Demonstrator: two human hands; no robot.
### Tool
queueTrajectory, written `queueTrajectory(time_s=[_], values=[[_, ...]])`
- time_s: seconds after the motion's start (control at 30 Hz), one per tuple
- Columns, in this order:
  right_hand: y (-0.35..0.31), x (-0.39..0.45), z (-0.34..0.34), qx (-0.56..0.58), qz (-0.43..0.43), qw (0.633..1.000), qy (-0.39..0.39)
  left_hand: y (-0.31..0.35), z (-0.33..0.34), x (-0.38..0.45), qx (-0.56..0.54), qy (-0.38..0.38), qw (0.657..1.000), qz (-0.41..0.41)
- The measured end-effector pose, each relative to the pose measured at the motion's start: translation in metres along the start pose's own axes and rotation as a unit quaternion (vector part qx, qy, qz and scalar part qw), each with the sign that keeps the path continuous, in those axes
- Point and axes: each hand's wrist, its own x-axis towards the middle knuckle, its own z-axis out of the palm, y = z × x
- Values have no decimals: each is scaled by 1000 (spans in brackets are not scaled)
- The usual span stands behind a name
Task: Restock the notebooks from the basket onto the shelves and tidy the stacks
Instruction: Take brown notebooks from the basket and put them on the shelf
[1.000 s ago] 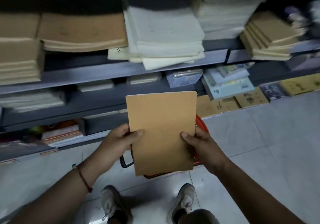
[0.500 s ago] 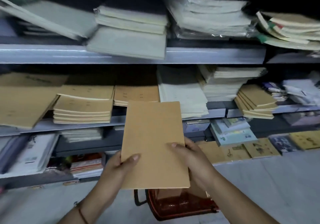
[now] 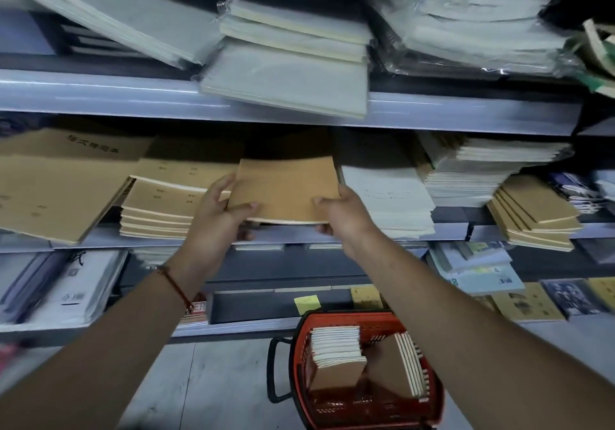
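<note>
Both hands held one brown notebook (image 3: 284, 190) flat at the middle shelf (image 3: 332, 231); left hand (image 3: 213, 220) gripped its near-left corner, thumb on the cover, fingers curled beneath; right hand (image 3: 342, 218) gripped its near-right corner the same way; notebook sat over the shelf's front edge, whether it touched the shelf could not be told; a stack of brown notebooks (image 3: 156, 210) lay just left of the held notebook; a white stack (image 3: 389, 200) lay just right of it; a larger brown stack (image 3: 50, 183) lay further left of it; a red basket (image 3: 432, 403) stood on the floor below the held notebook, well apart from it, with more notebooks (image 3: 336, 353) inside; a red cord (image 3: 176, 288) circled the left wrist; wrapped white pads (image 3: 289, 76) overhung the shelf above the held notebook.
</note>
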Motion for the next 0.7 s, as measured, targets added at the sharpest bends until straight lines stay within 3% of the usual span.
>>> queueTrajectory(time_s=[0.1,0.23,0.4,0.57,0.7], values=[[-12,45,5,-35,7,999,29,3,10,29,99,17,995,27],[-9,81,8,-202,-44,975,78,-1,18,62,274,42,958,69],[-14,83,5,-370,-94,924,33,0,11,82,542,34,829,134],[-3,82,10,-589,-111,800,-17,4,12,82,688,-20,713,134],[-2,74,18,-652,-111,750,-4,2,14,84,728,-20,672,134]])
